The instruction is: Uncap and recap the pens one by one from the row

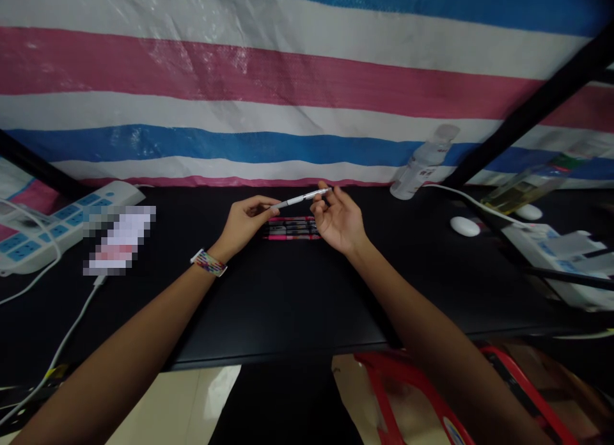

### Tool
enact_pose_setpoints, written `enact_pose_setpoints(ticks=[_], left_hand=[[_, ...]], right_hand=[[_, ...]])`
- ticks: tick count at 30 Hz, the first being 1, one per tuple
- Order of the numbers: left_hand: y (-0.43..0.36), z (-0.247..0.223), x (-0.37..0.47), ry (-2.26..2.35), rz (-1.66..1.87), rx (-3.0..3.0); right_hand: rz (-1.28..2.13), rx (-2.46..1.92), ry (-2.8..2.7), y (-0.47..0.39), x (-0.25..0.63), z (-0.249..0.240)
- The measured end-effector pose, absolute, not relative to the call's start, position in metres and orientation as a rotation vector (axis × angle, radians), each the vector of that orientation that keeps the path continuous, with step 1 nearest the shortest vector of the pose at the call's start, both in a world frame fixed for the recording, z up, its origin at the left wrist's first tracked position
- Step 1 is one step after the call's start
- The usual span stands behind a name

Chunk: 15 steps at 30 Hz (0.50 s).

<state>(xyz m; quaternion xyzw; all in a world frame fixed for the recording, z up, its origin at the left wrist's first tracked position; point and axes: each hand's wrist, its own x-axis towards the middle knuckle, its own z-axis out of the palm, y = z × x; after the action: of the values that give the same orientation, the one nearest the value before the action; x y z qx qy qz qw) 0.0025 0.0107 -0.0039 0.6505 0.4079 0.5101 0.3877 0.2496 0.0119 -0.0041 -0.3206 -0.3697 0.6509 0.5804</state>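
Note:
A white and silver pen (301,199) is held up above the black table (268,304), slanting up to the right. My left hand (244,224) pinches its left end between thumb and fingers. At the pen's right end is my right hand (339,220), palm turned up, with fingers curled near the tip; its fingertips seem to touch it. Below and between my hands, several pens (291,228) with pink and dark parts lie side by side on the table. A colourful band is round my left wrist.
On the left lie a power strip (71,221) and a blurred-out phone (122,240) on a cable. To the right stand a clear bottle (422,163) and a bottle of yellowish liquid (527,183), near a white oval object (465,226). Striped sheeting (288,80) hangs behind.

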Motion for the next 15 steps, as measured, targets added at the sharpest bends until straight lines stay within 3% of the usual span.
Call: enact_pose_setpoints(ticks=[15], left_hand=[[0.0140, -0.0062, 0.0014, 1.032, 1.315, 1.602]], right_hand=[[1.622, -0.697, -0.611, 0.0102, 0.2431, 0.0004]])
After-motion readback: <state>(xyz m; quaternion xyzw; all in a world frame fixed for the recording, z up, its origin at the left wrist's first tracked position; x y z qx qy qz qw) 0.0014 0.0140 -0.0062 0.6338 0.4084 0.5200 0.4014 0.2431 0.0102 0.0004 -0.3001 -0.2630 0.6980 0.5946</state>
